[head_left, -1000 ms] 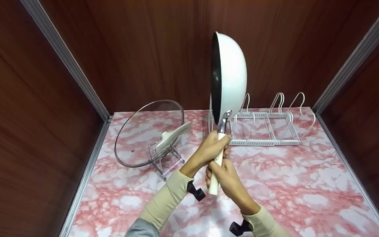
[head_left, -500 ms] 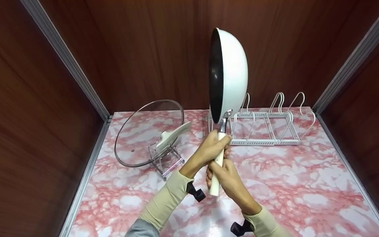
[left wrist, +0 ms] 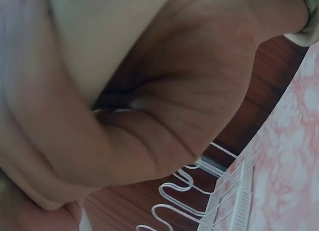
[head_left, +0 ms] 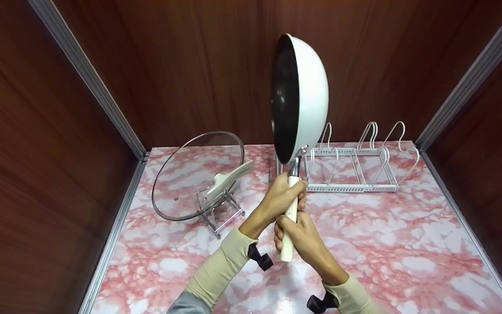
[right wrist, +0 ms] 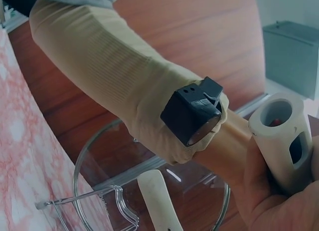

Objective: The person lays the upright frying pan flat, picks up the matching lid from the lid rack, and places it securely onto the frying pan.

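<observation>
while the left hand (head_left: 279,196) grips the pale handle (head_left: 291,213) close to the pan (head_left: 314,91), the right hand (head_left: 303,236) is wrapped round it lower down. the pan is held up beyond them before the far wall (head_left: 207,78), black inside (head_left: 285,100) facing left. it looks stiff and front-heavy, probably slick within, so the handle seems the place to hold. on the table (head_left: 386,244), a white wire rack (head_left: 338,189) sits far right and a glass lid (head_left: 190,179) left, in a metal stand (head_left: 230,222).
</observation>
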Motion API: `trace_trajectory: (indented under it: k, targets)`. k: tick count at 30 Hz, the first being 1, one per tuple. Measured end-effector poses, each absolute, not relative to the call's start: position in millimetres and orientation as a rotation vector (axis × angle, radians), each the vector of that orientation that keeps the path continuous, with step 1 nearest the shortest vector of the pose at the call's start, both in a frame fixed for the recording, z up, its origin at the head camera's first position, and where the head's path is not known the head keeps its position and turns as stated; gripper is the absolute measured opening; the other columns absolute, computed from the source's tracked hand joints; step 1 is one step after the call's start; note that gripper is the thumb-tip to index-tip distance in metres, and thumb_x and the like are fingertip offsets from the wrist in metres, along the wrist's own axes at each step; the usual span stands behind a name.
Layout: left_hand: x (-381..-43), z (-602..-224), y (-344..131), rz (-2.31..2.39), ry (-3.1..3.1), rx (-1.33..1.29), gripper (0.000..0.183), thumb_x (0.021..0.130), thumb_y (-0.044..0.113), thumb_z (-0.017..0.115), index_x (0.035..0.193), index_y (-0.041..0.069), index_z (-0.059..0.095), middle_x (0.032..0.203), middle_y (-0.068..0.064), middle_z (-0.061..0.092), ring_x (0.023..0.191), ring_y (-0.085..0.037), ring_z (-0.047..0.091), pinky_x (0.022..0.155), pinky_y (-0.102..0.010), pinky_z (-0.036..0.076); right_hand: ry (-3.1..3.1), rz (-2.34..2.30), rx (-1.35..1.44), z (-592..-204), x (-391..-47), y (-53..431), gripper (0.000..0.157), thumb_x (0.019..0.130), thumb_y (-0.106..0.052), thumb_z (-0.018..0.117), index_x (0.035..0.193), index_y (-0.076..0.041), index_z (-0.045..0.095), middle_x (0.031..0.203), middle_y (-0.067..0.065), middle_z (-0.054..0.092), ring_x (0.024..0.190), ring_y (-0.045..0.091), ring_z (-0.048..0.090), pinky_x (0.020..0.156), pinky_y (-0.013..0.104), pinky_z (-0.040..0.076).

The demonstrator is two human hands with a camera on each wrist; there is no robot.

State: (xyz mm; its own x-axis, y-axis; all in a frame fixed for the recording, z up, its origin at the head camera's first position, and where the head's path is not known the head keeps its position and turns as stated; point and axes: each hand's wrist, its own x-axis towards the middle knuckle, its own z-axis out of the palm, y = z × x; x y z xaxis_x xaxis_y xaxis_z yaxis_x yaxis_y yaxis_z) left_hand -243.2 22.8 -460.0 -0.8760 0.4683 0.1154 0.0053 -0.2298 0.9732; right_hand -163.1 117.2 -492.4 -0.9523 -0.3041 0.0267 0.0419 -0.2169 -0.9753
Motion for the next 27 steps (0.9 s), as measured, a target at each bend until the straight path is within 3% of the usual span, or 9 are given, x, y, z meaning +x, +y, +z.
trace_trajectory:
  k: [13, 21, 27]
  targets:
    - [-247, -468, 20, 2.270, 1.414, 0.653, 0.007, 0.103, 0.008, 0.054, 0.097, 0.007, 0.050, 0.066, 0.003, 0.055, 0.050, -0.009, 0.059, 0.050, -0.024, 0.054, 1.692, -2.300, -0.492, -493, -160, 122, 0.016, 0.105, -0.007, 0.048, 0.089, -0.007, 0.049, 0.064, -0.005, 0.054, 0.049, 0.009, 0.058, 0.048, 0.024, 0.051]
    - [-253, -477, 22, 2.314, 1.327, 0.681, 0.008, 0.101, 0.009, 0.053, 0.095, 0.007, 0.058, 0.072, 0.003, 0.068, 0.063, -0.011, 0.072, 0.066, -0.027, 0.062, 1.629, -2.323, -0.473, -493, -159, 122, 0.011, 0.105, -0.006, 0.048, 0.095, -0.007, 0.044, 0.065, -0.004, 0.052, 0.048, 0.008, 0.057, 0.047, 0.025, 0.050]
    - [-255, -479, 23, 2.344, 1.073, 0.579, 0.007, 0.101, 0.010, 0.053, 0.095, 0.014, 0.055, 0.069, 0.007, 0.060, 0.054, -0.004, 0.060, 0.053, -0.017, 0.050, 1.569, -2.335, -0.489, -493, -158, 123, 0.010, 0.104, -0.006, 0.049, 0.095, -0.008, 0.045, 0.064, -0.005, 0.053, 0.048, 0.008, 0.057, 0.047, 0.026, 0.051]
